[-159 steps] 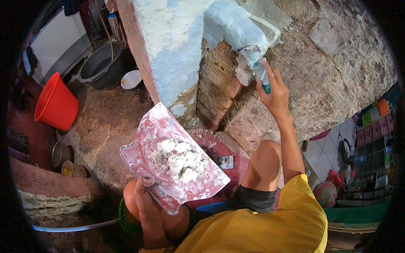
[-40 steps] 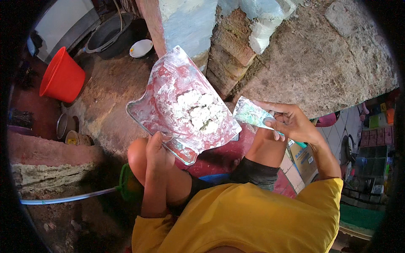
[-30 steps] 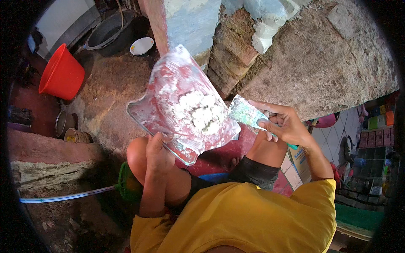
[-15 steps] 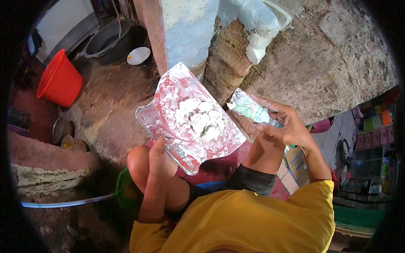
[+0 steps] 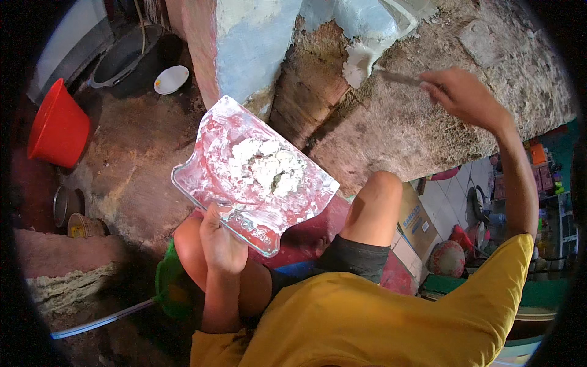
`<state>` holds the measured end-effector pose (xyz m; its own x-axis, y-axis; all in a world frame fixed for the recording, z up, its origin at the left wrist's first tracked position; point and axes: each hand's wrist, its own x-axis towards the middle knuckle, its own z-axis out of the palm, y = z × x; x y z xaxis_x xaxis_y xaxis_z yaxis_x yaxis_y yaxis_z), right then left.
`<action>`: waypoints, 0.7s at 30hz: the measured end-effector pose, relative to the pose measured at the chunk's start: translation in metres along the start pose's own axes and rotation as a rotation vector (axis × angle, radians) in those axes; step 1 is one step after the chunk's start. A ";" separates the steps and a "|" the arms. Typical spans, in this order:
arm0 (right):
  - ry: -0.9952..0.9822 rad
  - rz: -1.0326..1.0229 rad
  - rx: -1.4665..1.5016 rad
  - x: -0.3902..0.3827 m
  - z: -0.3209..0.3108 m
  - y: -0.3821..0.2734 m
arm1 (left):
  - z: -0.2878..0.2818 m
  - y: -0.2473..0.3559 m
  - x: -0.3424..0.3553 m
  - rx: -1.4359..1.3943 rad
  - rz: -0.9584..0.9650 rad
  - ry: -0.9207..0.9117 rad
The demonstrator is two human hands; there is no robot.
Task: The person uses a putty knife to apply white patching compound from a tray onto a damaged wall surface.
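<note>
A: What does the left hand [image 5: 221, 243] grip?

B: It is closed around the near edge of a clear plastic tray [image 5: 254, 174], smeared reddish and tilted, with a lumpy heap of white putty [image 5: 269, 170] in its middle. The tray sits at about nine o'clock from the raised knee [image 5: 380, 189].

A: And the right hand [image 5: 463, 95]?

B: Up at two o'clock, fingers pinched on the handle of a thin metal scraper [image 5: 396, 77]. The blade tip touches a wet white patch [image 5: 358, 61] on the rough, crumbling wall [image 5: 391, 122], where bare brown masonry meets pale blue paint.

A: Anything around?

B: At nine to ten o'clock, a smooth red bucket [image 5: 58, 128]; at eleven, a dark round basin [image 5: 122, 61] with a small white bowl [image 5: 170, 79] just beside it on the gritty ground.
</note>
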<state>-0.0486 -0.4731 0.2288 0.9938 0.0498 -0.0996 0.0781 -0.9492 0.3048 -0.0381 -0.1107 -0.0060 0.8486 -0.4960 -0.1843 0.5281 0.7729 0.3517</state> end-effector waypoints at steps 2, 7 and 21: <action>0.036 0.005 -0.088 0.007 -0.013 0.006 | -0.003 -0.001 0.000 -0.013 -0.001 -0.072; -0.081 0.121 -0.252 0.032 -0.043 0.015 | -0.005 -0.003 -0.002 -0.025 0.022 -0.129; 0.065 -0.053 -0.237 0.051 -0.038 0.018 | 0.003 -0.008 -0.010 0.160 0.150 0.124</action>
<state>0.0068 -0.4755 0.2653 0.9903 0.1242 -0.0627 0.1387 -0.8457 0.5153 -0.0503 -0.1131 -0.0038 0.9197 -0.3206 -0.2267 0.3926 0.7566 0.5230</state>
